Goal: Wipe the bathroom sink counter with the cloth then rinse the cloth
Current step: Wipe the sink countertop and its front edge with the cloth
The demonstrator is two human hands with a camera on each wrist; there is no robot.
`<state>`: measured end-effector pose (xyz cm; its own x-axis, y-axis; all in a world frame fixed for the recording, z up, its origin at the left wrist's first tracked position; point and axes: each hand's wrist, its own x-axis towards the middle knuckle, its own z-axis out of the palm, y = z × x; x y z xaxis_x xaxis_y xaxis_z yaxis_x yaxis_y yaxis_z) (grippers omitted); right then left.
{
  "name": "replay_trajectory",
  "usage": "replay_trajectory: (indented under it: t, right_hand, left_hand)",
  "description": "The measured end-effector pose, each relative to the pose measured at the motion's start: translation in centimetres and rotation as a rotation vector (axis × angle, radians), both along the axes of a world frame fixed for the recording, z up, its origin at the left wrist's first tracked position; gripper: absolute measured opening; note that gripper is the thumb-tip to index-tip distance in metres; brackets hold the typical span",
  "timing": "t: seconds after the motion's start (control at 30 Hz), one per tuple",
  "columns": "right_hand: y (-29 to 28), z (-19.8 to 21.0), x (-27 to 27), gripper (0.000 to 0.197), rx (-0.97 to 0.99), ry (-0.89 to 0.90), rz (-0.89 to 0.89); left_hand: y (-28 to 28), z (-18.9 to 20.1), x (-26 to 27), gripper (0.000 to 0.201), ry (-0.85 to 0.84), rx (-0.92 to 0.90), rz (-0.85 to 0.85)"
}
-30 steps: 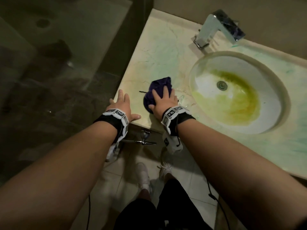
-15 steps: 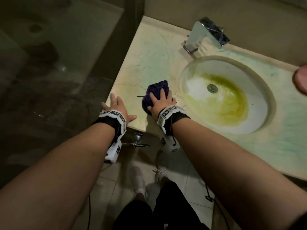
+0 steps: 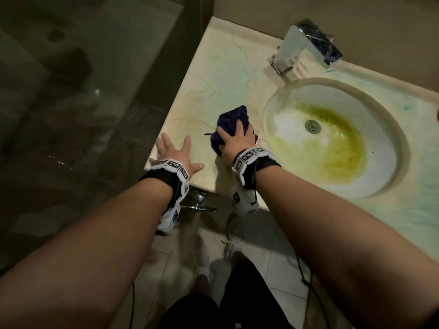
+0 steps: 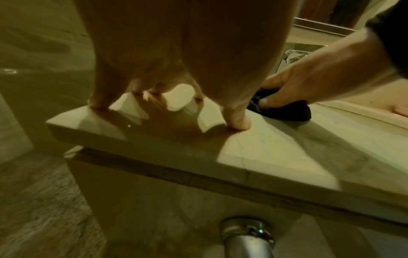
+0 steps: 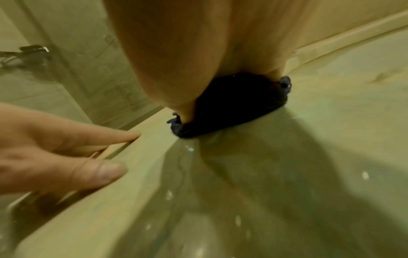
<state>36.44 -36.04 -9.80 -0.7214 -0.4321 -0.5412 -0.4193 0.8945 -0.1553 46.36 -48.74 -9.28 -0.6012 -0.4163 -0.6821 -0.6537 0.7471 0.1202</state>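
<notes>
A bunched dark purple cloth (image 3: 231, 117) lies on the pale marble counter (image 3: 221, 74), just left of the round basin (image 3: 285, 129). My right hand (image 3: 235, 136) presses down on it, with fingers and thumb curled round the bundle. The left wrist view shows the same right hand (image 4: 298, 82) pinching the cloth (image 4: 287, 111). In the right wrist view the cloth (image 5: 232, 104) bulges out from under my palm. My left hand (image 3: 173, 150) lies flat with spread fingers on the counter's front left corner, a hand's width from the cloth, holding nothing.
The basin carries a yellow-green stain around its drain (image 3: 312, 126). A chrome faucet (image 3: 306, 43) stands at the back against the wall. Green streaks mark the counter on the right (image 3: 425, 210). A glass partition (image 3: 95, 91) borders the left. A metal valve (image 3: 199, 205) sits under the counter.
My right hand stays on the cloth at nearly the same spot. My left hand's fingers have spread a little wider on the corner. The head view has shifted slightly.
</notes>
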Motion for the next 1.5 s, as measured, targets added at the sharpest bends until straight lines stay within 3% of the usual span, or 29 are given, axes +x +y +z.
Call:
replay_trajectory:
  t: [0.17, 0.27, 0.4, 0.5, 0.63, 0.73, 0.9, 1.1, 1.2, 1.33, 1.5]
  right_hand:
    - [3.6, -0.2, 2.5, 0.053, -0.008, 0.045, 0.143]
    - [4.2, -0.2, 0.8, 0.053, 0.012, 0.044, 0.060]
    - [0.3, -0.2, -0.5, 0.053, 0.003, 0.016, -0.056]
    - [-0.1, 0.3, 2.2, 0.053, -0.024, 0.042, 0.044]
    - [4.7, 0.0, 5.7, 0.054, 0.033, 0.061, 0.213]
    - [5.9, -0.5, 3.7, 0.054, 0.032, 0.063, 0.133]
    - [1.6, -0.6, 0.9, 0.053, -0.006, 0.053, -0.066]
    - [4.6, -0.4, 8.1, 0.055, -0.056, 0.116, 0.153]
    - [6.4, -0.7, 7.2, 0.054, -0.020, 0.109, 0.085]
    - [2.7, -1.0, 6.1, 0.053, -0.031, 0.068, -0.113]
    - [0.3, -1.1, 10.5, 0.053, -0.083, 0.129, 0.020]
  left_hand:
    - [0.1, 0.0, 0.0, 0.089, -0.003, -0.013, -0.022]
    - [0.0, -0.1, 0.4, 0.088, 0.006, -0.016, -0.036]
    - [-0.1, -0.4, 0.5, 0.086, 0.012, -0.034, -0.054]
    - [0.0, -0.2, 0.6, 0.085, 0.019, -0.039, -0.060]
    - [0.2, -0.3, 0.7, 0.085, 0.025, -0.044, -0.070]
    - [0.0, -0.1, 0.9, 0.084, 0.031, -0.049, -0.070]
    - [0.0, -0.3, 0.9, 0.084, 0.023, -0.056, -0.081]
    - [-0.3, -0.2, 1.1, 0.076, 0.033, -0.060, -0.132]
    - [-1.0, -0.3, 1.8, 0.070, 0.029, -0.061, -0.177]
    - [-1.8, -0.3, 2.5, 0.067, 0.030, -0.052, -0.231]
    - [-1.7, -0.4, 3.0, 0.065, 0.049, -0.067, -0.256]
